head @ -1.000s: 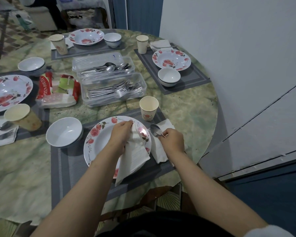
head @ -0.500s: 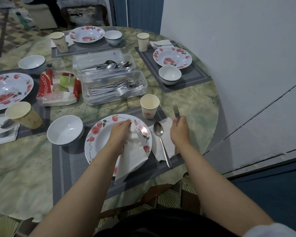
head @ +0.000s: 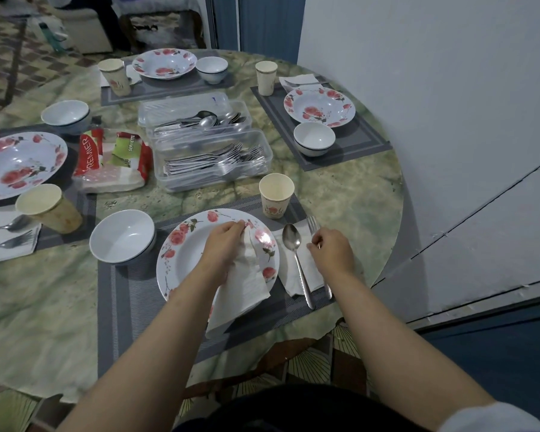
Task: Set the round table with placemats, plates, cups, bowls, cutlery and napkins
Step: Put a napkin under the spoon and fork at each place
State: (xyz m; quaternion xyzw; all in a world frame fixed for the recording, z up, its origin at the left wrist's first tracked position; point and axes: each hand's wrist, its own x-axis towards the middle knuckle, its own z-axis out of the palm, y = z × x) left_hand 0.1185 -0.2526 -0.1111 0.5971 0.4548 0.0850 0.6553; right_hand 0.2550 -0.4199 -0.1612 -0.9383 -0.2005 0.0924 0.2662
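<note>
Here, the right hand [head: 332, 249] pinches the fork [head: 320, 258] on the napkin [head: 306, 269] beside the spoon [head: 295, 255]. Left hand [head: 223, 244] grips a spare napkin [head: 242, 288] over the plate [head: 181, 254].

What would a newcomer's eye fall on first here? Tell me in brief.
The two bare arms reaching over the nearest grey placemat: the left hand grips a white paper napkin above the rose-patterned white plate, and the right hand pinches a steel fork beside a steel spoon. Mid-table sit two clear plastic cutlery boxes.
</note>
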